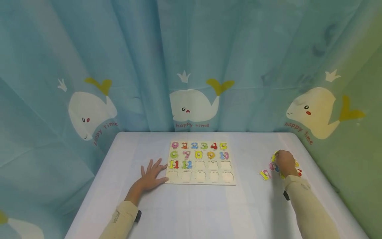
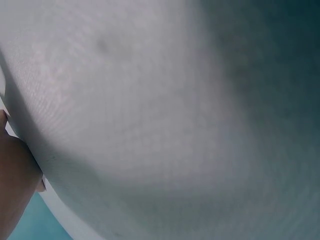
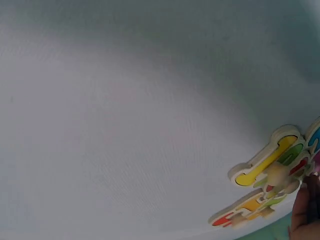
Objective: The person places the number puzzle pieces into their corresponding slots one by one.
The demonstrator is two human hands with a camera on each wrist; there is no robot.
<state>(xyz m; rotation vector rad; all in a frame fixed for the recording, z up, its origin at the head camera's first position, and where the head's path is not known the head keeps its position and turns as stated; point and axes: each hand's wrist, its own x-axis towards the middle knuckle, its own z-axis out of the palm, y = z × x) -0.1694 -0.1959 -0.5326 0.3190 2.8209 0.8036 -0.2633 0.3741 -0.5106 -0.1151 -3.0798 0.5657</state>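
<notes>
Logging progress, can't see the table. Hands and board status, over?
Left hand spread, at left edge of number board. Right hand at loose number pieces, grip unclear. Pieces 0 through 12 seated; eight slots empty, nothing covering them.

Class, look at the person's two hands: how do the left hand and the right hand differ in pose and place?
Pose: the left hand is spread wide, while the right hand is bunched and bent downward.
Place: the left hand is at the left edge of the number board, whereas the right hand is over the loose number pieces.
Shared: both come out of light sleeves.
</notes>
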